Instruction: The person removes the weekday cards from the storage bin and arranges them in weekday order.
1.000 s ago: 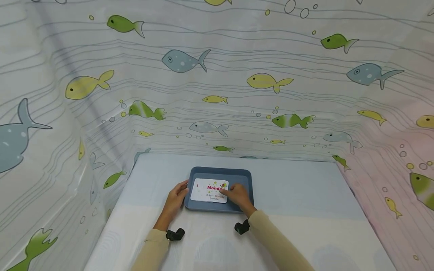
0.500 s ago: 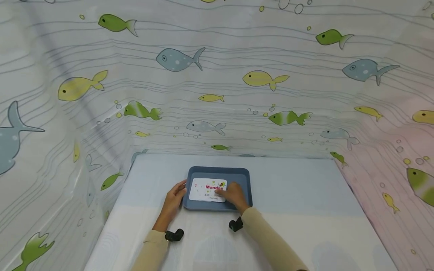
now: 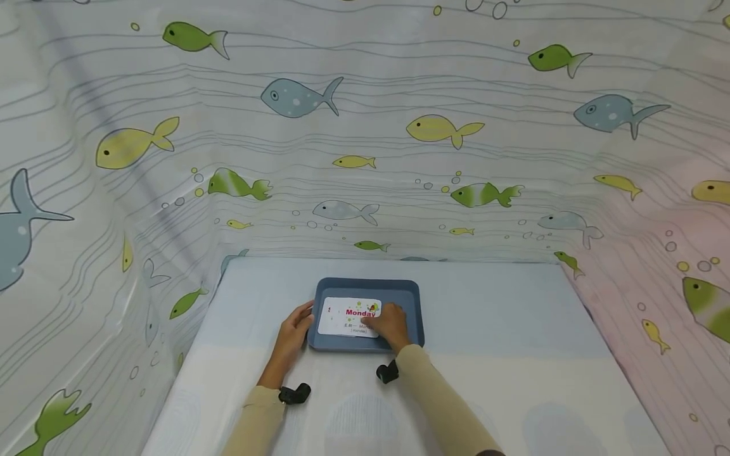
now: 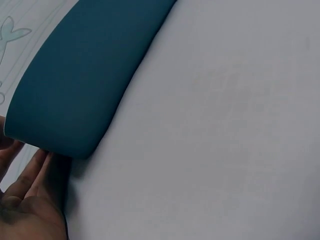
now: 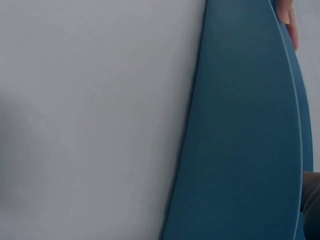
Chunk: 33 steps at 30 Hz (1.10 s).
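Note:
A blue-grey rectangular tray [image 3: 393,288] lies on the table. Inside it, toward the left, is a white flashcard [image 3: 336,324] printed with "Monday" in red and smaller text below. My left hand [image 3: 293,330] grips the tray's left end, thumb at the rim; the left wrist view has its fingers [image 4: 31,177] against the tray's outer wall [image 4: 85,80]. My right hand [image 3: 392,324] pinches the card at its right edge, thumb on the printed face and fingers curled out of sight. In the right wrist view the tray's front wall [image 5: 240,125] covers most of this hand.
A pale blue and white cloth [image 3: 485,392] covers the table. Fish-printed sheets [image 3: 399,88] hang behind it and on both sides. Each wrist wears a small black camera, such as the left one [image 3: 294,394].
My right wrist and forearm have shifted slightly left, the thumb staying on the card. The left hand keeps its place at the tray's end. The head view has shifted a little.

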Tool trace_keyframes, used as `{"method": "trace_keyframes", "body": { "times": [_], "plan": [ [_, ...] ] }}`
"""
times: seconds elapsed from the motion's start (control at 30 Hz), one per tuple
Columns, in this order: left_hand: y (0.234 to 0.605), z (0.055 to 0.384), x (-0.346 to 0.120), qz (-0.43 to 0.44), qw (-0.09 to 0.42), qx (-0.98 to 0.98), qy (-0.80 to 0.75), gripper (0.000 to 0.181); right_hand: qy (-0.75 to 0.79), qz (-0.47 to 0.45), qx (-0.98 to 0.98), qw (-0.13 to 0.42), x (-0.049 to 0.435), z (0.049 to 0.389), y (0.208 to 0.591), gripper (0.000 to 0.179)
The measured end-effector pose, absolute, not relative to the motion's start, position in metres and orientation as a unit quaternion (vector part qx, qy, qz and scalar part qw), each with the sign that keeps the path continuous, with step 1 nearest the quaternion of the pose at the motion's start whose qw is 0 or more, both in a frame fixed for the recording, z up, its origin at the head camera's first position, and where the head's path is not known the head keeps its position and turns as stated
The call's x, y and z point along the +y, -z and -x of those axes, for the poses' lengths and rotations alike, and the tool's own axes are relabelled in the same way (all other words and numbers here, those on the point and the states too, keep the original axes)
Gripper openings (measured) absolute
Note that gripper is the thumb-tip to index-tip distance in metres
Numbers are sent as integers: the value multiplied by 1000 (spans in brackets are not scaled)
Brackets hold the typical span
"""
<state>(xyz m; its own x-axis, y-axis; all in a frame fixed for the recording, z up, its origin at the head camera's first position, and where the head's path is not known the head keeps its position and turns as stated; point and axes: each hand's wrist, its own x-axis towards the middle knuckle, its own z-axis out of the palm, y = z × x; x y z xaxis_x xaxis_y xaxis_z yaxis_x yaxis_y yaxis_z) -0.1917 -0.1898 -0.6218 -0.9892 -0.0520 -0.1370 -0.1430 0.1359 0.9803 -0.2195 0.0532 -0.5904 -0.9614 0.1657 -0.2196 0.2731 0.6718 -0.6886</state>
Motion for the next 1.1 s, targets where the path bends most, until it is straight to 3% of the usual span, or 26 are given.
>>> {"method": "trace_keyframes", "body": {
  "times": [0.17,0.67,1.1],
  "plan": [
    [622,191,-190,66,39,752,-654,42,373,-122,917,69,52,222,592,43],
    [620,196,-189,66,31,752,-656,40,357,-119,923,78,55,226,591,56],
    [621,195,-190,63,33,760,-647,41,362,-105,923,76,51,220,590,51]
  ]
}}
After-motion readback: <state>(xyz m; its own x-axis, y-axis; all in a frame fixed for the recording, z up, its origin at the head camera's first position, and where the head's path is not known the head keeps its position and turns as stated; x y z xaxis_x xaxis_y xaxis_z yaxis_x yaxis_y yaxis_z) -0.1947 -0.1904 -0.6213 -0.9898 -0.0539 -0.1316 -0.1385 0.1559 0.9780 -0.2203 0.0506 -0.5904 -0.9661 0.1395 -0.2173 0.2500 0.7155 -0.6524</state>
